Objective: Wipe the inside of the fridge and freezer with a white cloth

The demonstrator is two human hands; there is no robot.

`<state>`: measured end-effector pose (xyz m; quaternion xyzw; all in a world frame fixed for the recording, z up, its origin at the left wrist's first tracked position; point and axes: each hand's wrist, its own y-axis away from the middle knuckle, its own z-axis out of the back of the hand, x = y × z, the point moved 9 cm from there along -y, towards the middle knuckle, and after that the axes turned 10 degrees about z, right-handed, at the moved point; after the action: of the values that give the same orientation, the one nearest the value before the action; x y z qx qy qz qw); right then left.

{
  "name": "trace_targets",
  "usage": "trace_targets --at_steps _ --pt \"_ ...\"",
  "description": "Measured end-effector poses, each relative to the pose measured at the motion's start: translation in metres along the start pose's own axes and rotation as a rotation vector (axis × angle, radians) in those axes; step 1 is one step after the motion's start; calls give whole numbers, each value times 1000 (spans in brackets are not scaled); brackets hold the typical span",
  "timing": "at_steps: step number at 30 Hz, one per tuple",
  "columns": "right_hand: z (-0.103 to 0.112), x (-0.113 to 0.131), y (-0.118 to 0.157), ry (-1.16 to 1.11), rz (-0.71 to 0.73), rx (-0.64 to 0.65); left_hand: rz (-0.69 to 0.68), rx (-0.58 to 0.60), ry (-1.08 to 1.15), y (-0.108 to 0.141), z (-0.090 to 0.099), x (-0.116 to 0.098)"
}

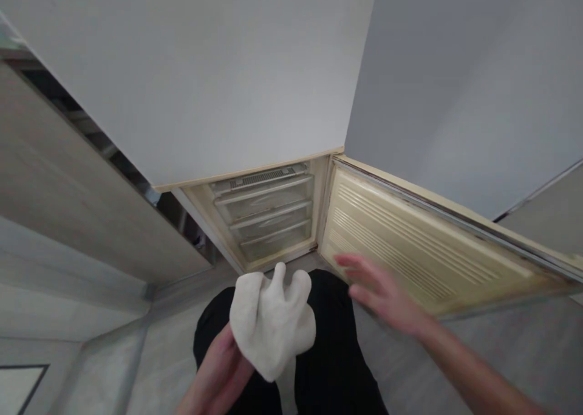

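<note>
White cloth (273, 327) held before an open freezer (322, 190)

The left hand (223, 366) has its grip clamped on the bunched cloth, which covers its fingertips. The cloth is in front of the person's knees, in black trousers (339, 342). The right hand (380, 290), blurred, has its grip apart, fingers loosely spread, near the lower part of the freezer door (401, 233); whether it touches the door, I cannot tell. The door stands swung out to the right, and clear-fronted drawers (271, 205) sit stacked inside the freezer, below a vented strip (262, 178).
</note>
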<state>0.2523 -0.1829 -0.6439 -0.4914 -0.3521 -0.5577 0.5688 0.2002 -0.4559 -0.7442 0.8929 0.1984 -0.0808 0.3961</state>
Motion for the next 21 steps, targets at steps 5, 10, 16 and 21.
trace_targets --at_steps 5,10,16,21 --pt "-194 -40 -3 -652 -262 428 -183 -176 -178 7 18 -48" --pt "-179 -58 -52 -397 -226 99 -705 -667 -848 20 63 -135" --pt "-168 -6 -173 145 268 -42 -888 -372 -1462 -43 39 -111" --pt "-220 35 -287 211 434 -124 -883 -317 -1940 -53 28 -101"
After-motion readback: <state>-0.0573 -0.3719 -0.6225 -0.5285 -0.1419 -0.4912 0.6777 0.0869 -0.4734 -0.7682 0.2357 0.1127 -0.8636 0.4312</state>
